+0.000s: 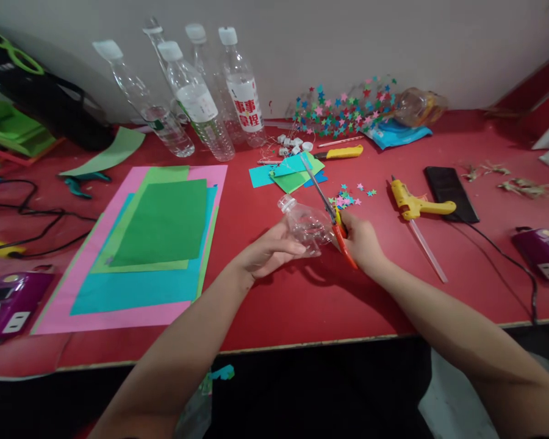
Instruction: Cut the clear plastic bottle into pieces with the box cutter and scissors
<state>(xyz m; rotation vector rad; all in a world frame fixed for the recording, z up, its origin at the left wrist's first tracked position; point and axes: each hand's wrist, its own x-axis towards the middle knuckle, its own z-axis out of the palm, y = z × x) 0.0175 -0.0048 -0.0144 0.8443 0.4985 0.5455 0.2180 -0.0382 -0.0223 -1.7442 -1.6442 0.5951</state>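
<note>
My left hand (274,249) is closed around the cut-off top of a clear plastic bottle (308,224), its capless neck tilted up and to the left. In my right hand (359,239) is a pair of scissors (324,198) with orange and yellow handles, the blades pointing up and away to the left. The scissors pass just beside the bottle piece's cut side; whether they touch it I cannot tell. Beyond the hands lie small colored paper pieces (260,175), a yellow utility knife (345,152) and a scatter of paper stars (343,200).
Stacked colored sheets (162,222) lie left. Several plastic bottles (244,97) stand along the wall, near a star-covered clear bottle (343,110). To the right are a yellow glue gun (416,204), a black phone (452,194) and a purple power strip (542,253) with a cable.
</note>
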